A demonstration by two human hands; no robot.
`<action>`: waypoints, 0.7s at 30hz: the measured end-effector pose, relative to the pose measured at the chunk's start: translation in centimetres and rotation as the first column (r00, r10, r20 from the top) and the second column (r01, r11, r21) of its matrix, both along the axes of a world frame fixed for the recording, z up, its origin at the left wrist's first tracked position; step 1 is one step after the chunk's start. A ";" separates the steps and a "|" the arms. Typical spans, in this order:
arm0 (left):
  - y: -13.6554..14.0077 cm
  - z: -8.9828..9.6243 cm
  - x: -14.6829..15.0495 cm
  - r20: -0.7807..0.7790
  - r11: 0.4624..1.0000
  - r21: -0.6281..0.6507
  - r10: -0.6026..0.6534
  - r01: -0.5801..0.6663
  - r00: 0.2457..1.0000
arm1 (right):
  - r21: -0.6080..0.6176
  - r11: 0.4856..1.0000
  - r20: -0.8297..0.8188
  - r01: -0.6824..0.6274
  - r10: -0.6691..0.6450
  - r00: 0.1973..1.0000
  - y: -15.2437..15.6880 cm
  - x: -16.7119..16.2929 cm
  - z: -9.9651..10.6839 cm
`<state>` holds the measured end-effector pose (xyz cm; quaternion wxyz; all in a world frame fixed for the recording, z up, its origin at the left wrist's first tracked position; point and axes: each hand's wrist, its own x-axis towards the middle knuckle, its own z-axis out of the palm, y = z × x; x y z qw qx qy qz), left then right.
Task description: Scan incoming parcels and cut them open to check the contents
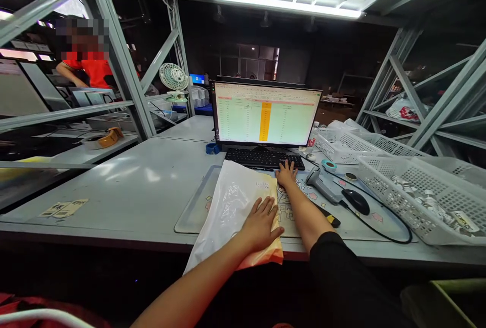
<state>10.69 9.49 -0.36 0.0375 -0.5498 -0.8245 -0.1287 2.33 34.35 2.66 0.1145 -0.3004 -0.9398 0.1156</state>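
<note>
My left hand (261, 224) lies flat with fingers stretched on a white and orange plastic mailing bag (231, 194), whose lower end hangs over the table's front edge. A small printed label shows near the bag's upper right corner. My right hand (286, 173) is at the right part of a black keyboard (261, 158), fingers spread over its keys. Behind the keyboard stands a monitor (243, 115) showing a spreadsheet with one orange column. A grey barcode scanner (322, 186) rests on the desk mat (197, 211) to the right of my right hand.
A black mouse (356, 201), a looped cable and tape rolls lie on the right. White plastic baskets (395, 206) line that side, one with small bottles. Paper labels (64, 208) lie at left. A fan (173, 77) and a person in red (96, 70) are beyond metal shelf posts.
</note>
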 end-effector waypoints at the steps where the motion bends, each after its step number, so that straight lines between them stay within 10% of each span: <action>1: -0.1 0.1 0.0 0.003 1.000 0.000 0.000 0.000 1.000 | -0.003 1.000 0.016 -0.022 0.022 1.000 0.0 -0.1 0.7; 10: 0.0 0.7 0.1 0.016 0.997 0.080 -0.007 0.006 1.000 | -0.193 0.874 0.122 -0.445 0.472 0.873 -4.9 0.7 6.4; 16: -1.4 4.2 2.4 0.036 0.888 0.429 -0.198 0.164 0.979 | -0.394 0.772 0.126 -0.499 0.583 0.802 -5.7 6.5 10.5; 19: -3.7 8.8 5.8 0.224 0.687 0.675 -0.537 0.268 0.813 | -0.456 0.732 -0.033 -0.506 0.554 0.832 -2.3 13.5 13.4; 21: -5.2 12.2 8.2 0.376 0.563 0.752 -0.794 0.344 0.477 | -0.434 0.769 -0.226 -0.470 0.412 0.883 0.5 20.8 15.4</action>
